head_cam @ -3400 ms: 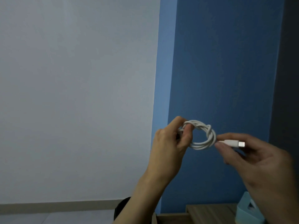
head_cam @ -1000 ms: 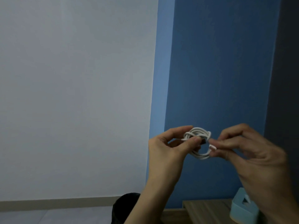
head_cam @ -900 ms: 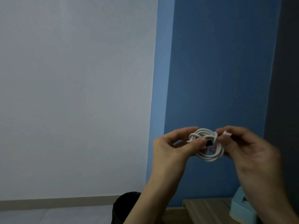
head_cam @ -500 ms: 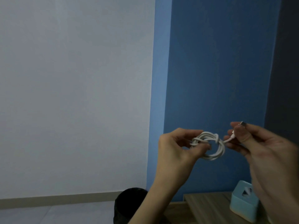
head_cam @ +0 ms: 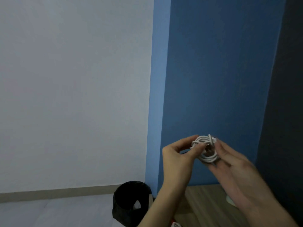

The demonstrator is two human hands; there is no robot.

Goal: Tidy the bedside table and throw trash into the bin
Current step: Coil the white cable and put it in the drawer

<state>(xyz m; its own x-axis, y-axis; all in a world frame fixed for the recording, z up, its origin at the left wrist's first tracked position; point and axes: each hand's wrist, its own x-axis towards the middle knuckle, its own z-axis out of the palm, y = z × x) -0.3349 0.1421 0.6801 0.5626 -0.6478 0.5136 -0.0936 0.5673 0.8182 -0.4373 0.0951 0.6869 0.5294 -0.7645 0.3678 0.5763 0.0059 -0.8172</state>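
Up in front of the blue wall point(head_cam: 221, 79), head view: left hand point(head_cam: 177, 154) pinches the white cable point(head_cam: 207, 150) btwn thumb & forefinger at the coil's left edge, w/ the other fingers curled loosely below. Right hand point(head_cam: 232, 172) lies against the coil's right & lower side, fingers behind it. It's motion-blurred, so can't tell if it pinches or only props. Cable is wound into a small hank w/ a turn wrapped across it, held mid-air, touching nothing but the hands. Well below the grip & off to its left: black bin point(head_cam: 129, 205) on the floor point(head_cam: 57, 213), a pale scrap point(head_cam: 137, 205) inside. Directly under the grip: wooden bedside table point(head_cam: 205, 203). Handling, my guess: light, soft, springy, so loops prob. fan out if let go. Best hold is across the wrapped turn, squeezing all loops together, not one strand.
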